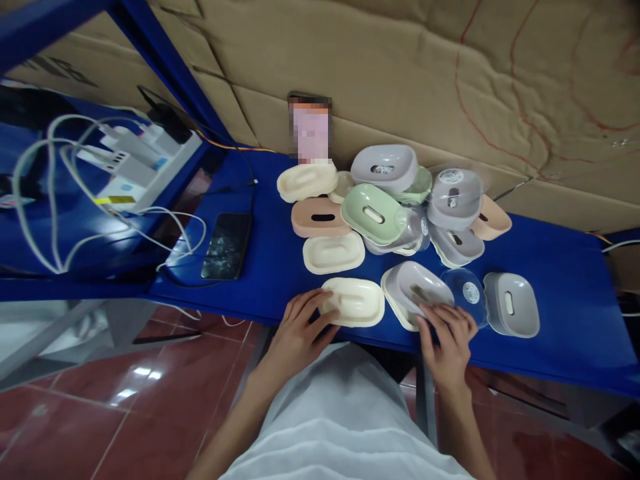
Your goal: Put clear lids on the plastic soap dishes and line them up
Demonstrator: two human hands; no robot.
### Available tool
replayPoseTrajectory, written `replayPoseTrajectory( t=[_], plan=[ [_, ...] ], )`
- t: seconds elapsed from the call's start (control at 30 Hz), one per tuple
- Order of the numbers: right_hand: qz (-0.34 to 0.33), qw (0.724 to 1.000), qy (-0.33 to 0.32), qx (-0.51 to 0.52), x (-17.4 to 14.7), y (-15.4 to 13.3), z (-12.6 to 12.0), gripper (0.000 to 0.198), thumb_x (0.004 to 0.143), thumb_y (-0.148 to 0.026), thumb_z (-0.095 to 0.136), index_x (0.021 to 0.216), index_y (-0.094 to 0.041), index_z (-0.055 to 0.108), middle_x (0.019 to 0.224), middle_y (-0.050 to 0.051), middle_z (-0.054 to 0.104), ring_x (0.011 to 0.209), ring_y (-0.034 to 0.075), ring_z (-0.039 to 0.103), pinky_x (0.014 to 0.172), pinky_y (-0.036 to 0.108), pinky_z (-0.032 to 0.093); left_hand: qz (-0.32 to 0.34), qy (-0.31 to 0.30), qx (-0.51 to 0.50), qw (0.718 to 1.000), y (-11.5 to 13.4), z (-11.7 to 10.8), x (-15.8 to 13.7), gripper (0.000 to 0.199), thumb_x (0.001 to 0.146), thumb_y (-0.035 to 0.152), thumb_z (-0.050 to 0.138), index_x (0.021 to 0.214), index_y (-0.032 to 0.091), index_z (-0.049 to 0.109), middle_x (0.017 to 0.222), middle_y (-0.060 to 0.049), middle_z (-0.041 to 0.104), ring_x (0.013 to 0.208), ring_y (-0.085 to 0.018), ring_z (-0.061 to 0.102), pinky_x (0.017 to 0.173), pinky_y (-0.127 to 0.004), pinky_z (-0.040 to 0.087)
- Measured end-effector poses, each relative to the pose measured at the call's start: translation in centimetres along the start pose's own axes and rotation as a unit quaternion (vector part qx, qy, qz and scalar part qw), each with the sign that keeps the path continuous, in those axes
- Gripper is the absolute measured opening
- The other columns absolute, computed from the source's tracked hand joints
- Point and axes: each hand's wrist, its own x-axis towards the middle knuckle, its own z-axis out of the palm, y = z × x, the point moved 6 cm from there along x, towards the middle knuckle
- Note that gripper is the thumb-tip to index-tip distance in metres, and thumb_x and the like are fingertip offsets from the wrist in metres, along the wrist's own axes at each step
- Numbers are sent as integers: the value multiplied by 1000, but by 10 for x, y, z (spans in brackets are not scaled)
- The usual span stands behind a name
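At the table's front edge, my left hand (300,328) grips the left end of a cream soap-dish tray (361,301), fingers over its rim and the thumb low beside it. My right hand (447,337) is closed on the near right rim of a pale grey soap dish (407,277), which sits tilted on another cream tray (400,317). Just right of that hand lies a clear plastic cover (473,293) with a round label. Beyond it stands a grey soap dish (515,307) with a slot in its base.
Behind my hands are piled several soap dishes, among them a green dish (373,213) and a peach dish (320,217). A black phone (227,247) lies left, near white cables and a power strip (170,170). Another phone (311,130) leans against the cardboard (380,73).
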Motion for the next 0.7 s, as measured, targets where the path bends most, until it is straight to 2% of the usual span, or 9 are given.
replayPoseTrajectory(
  t=[0.07,0.13,0.23,0.3,0.37,0.47,0.57,0.7],
  plan=[
    [-5,1000,18,16,0,-11,-1,49,100,-20,71,143,-41,66,103,3,74,99,32,77,104,58,51,-6,4,-11,1000,-2,0,-2,29,99,16,73,127,24,69,140,-14,68,137,-33,62,110,-53,56],
    [-25,998,12,52,2,-31,2,48,99,-17,72,141,-38,67,102,2,74,98,29,76,108,56,49,-16,15,-17,1000,-4,-1,-4,43,99,17,72,140,25,62,144,-16,65,137,-31,63,110,-51,58],
    [-74,989,-48,121,7,-67,17,38,101,-12,70,134,-30,70,105,3,75,101,23,75,118,53,41,-31,58,-19,998,-8,-7,-9,66,97,17,75,157,27,48,161,-20,50,147,-33,57,110,-50,60],
    [-103,978,-99,149,10,-86,29,36,103,-9,65,132,-28,69,108,3,76,107,20,74,122,51,37,-25,69,-12,997,-8,-11,-11,72,96,15,76,159,29,46,168,-20,41,154,-35,49,113,-52,59],
    [-121,971,-138,156,11,-95,39,36,105,-9,61,134,-27,69,113,4,76,113,20,73,123,49,35,-11,40,5,999,-7,-10,-12,63,96,12,73,154,29,54,169,-17,44,157,-36,46,117,-55,55],
    [-137,968,-155,142,12,-94,46,33,106,-15,64,137,-25,68,128,9,75,127,23,68,123,48,36,4,-5,22,1000,-4,-7,-12,44,99,12,70,141,26,66,160,-13,57,154,-35,49,119,-56,53],
    [-145,969,-158,124,10,-84,46,34,106,-16,63,139,-25,67,141,10,72,136,24,64,121,47,38,11,-2,14,1000,1,-4,-9,39,101,15,69,139,24,68,156,-14,62,149,-34,53,116,-54,55],
    [-135,970,-163,122,10,-72,45,32,108,-22,64,139,-26,67,138,8,75,134,24,66,117,45,44,15,2,-1,1000,5,1,-3,37,102,16,67,139,24,68,156,-14,62,149,-33,54,115,-53,56]
  ],
)
